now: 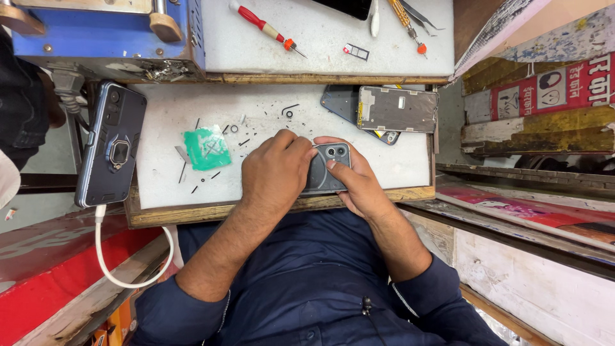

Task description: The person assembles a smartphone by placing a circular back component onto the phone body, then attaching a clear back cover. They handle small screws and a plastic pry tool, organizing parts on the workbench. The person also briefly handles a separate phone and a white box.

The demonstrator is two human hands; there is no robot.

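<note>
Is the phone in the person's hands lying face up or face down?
Face down: the grey phone shows its camera lenses, gripped between left hand and right hand.

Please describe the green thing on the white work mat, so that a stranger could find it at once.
On the white work mat, look just beyond the left hand, on its outer side. There lies a small green plastic piece, crumpled, among tiny dark screws; nothing else there is green.

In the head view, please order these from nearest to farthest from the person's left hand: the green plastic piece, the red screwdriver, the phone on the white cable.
1. green plastic piece, just beside the left hand
2. phone on the white cable, at the board's far edge
3. red screwdriver, on the upper board
</note>
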